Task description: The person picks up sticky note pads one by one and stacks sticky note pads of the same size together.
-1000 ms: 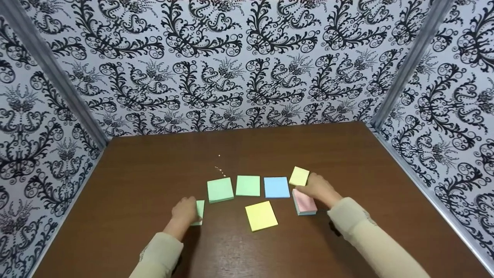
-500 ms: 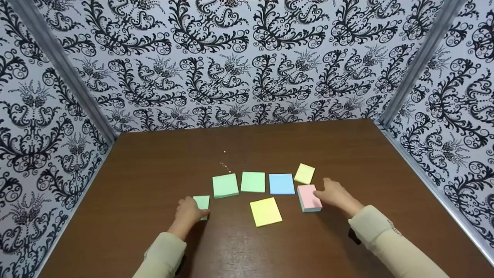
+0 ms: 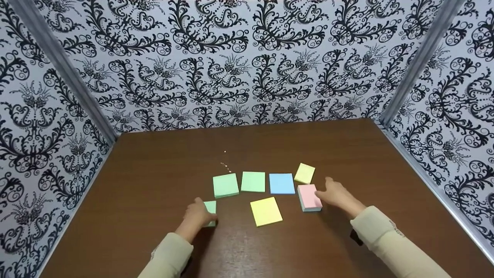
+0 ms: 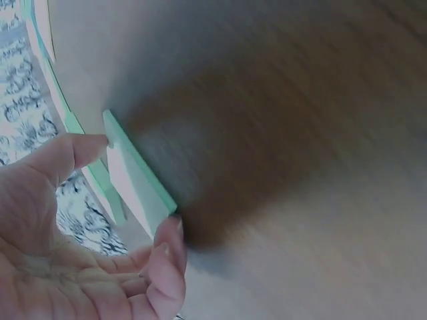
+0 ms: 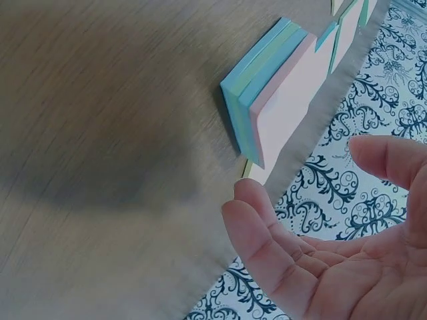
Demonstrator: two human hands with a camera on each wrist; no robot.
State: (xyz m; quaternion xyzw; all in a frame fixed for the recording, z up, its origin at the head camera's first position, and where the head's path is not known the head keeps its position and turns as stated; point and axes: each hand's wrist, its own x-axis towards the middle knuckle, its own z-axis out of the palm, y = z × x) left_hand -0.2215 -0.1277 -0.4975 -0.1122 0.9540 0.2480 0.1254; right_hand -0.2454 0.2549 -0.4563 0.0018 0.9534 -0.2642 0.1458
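My left hand (image 3: 196,215) pinches a green sticky note pad (image 3: 210,212) at the left of the group. In the left wrist view the thumb is at one edge of this green pad (image 4: 137,177) and the fingertips are at the opposite edge. My right hand (image 3: 339,195) is beside the pink-topped stack of sticky notes (image 3: 309,197), its thumb tip overlapping the stack's right side in the head view. With a gap between thumb and fingers and nothing held, the right hand (image 5: 327,253) appears in its wrist view near that stack, whose lower layers are blue and green.
Two green pads (image 3: 225,185), a blue pad (image 3: 282,183) and a small pale yellow pad (image 3: 304,173) form a loose arc on the brown table (image 3: 173,154). A larger yellow pad (image 3: 266,211) lies nearer. Tiny pale specks are behind the arc. Patterned walls (image 3: 247,77) enclose the table.
My right hand has released the small pale yellow pad behind the pink-topped stack and drawn back rightward. Most recently my left hand has shifted right with the green pad. The head view has shifted slightly.
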